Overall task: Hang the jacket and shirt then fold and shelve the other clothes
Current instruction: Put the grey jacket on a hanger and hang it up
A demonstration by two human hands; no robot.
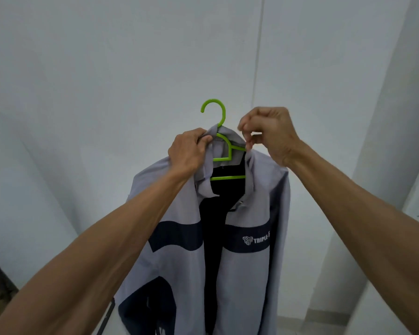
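Squaring the jacket (252,274) on the hanger (218,112): left hand (189,151) grips the collar (207,165), right hand (270,134) pinches its other side; I'd tug both evenly.

Green hanger (228,177), grey jacket (177,209) draped on it

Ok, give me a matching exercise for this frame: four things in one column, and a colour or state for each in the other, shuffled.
1 hanger
2 jacket
3 logo
4 left hand

A pale grey with dark bands
B grips the collar
C lime green
D white, on a dark chest band

Pairs: 1-C, 2-A, 3-D, 4-B
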